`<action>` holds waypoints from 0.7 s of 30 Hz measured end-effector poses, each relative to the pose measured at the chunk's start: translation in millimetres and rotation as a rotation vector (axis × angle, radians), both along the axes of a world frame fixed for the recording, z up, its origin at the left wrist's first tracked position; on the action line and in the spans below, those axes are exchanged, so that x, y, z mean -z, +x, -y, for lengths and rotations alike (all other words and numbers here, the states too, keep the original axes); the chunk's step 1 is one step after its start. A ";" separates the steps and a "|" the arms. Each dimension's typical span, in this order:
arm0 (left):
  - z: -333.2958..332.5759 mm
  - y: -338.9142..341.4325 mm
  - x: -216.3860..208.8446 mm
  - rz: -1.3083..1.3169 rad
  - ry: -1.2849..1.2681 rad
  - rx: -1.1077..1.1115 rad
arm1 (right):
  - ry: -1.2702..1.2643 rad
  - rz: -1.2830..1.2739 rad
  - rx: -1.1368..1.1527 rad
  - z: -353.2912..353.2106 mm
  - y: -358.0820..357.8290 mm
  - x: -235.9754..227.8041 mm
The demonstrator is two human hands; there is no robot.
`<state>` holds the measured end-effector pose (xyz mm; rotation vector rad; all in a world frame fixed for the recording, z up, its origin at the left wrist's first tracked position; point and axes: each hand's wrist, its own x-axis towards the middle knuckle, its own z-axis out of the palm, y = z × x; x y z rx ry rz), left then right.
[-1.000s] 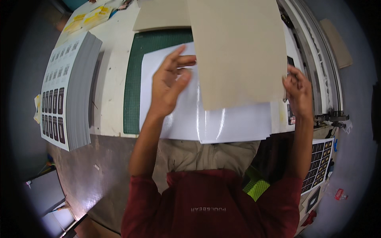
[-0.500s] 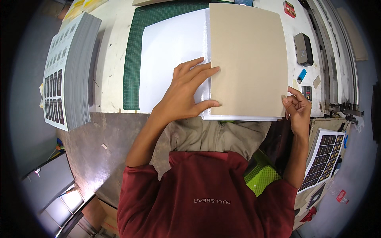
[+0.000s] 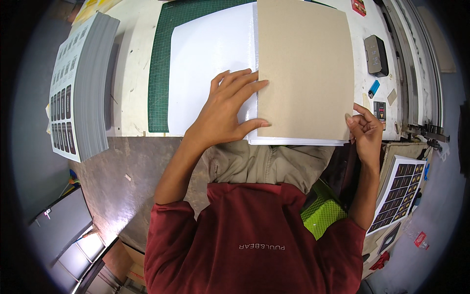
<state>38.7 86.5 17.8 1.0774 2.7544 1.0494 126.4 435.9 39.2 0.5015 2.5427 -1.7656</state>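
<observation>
A tan sheet of cardboard point(image 3: 308, 73) lies on the right side of the work, over white sheets that show along its lower edge. To its left is a white sheet point(image 3: 210, 51) on a green cutting mat point(image 3: 157, 98), with a shiny strip running between the two. My left hand point(image 3: 223, 110) rests over this strip, fingers spread, with the thumb tip and forefinger tip on the cardboard's left edge. At the lower right corner of the cardboard, my right hand point(image 3: 366, 128) pinches its edge between thumb and fingers.
A tall stack of printed sheets point(image 3: 81, 88) stands at the table's left. Along the right lie a black digital clock point(image 3: 376, 56), a blue lighter point(image 3: 374, 88) and a red box point(image 3: 359, 7). A metal rail point(image 3: 416, 73) borders the table; more printed sheets point(image 3: 399, 193) sit lower right.
The whole view has shifted slightly, with the table a little higher in it. Both hands keep nearly the same hold and place on the cardboard.
</observation>
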 end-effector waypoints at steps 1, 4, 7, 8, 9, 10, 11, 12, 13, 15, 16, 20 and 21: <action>0.6 0.2 -0.1 -0.001 -0.006 0.001 | 0.008 -0.008 -0.004 -0.6 0.2 1.4; 1.2 0.2 -0.4 -0.002 0.001 0.005 | 0.020 -0.019 -0.005 -2.1 1.7 5.8; 1.1 2.0 0.9 0.000 0.007 0.001 | 0.013 -0.015 0.007 0.8 1.3 4.9; 1.4 2.3 1.7 -0.003 0.007 0.002 | 0.016 -0.014 0.009 2.3 1.0 4.6; 1.9 2.1 2.7 -0.007 0.008 0.003 | 0.019 -0.014 0.010 3.3 0.7 4.2; 2.3 1.9 3.5 -0.011 0.010 0.004 | 0.028 -0.014 -0.002 3.1 1.1 4.2; 2.6 1.3 3.8 -0.011 0.018 0.007 | 0.036 -0.013 -0.015 2.2 2.3 4.2; 2.4 1.1 2.5 -0.011 0.023 0.008 | 0.041 -0.013 -0.030 0.9 2.9 4.5; 2.1 1.0 1.3 -0.011 0.027 0.009 | 0.036 -0.018 -0.026 0.1 3.4 5.1; 1.5 1.0 0.2 -0.015 0.024 0.008 | 0.028 -0.027 -0.016 -0.3 4.3 6.2; 1.4 0.9 0.4 -0.017 0.024 0.009 | 0.032 -0.023 -0.016 0.3 3.8 5.7; 1.2 0.9 3.3 -0.024 0.028 -0.001 | 0.045 -0.023 -0.015 0.8 1.6 5.6; 1.3 0.6 3.6 -0.024 0.030 -0.001 | 0.048 -0.027 -0.014 0.5 1.5 6.2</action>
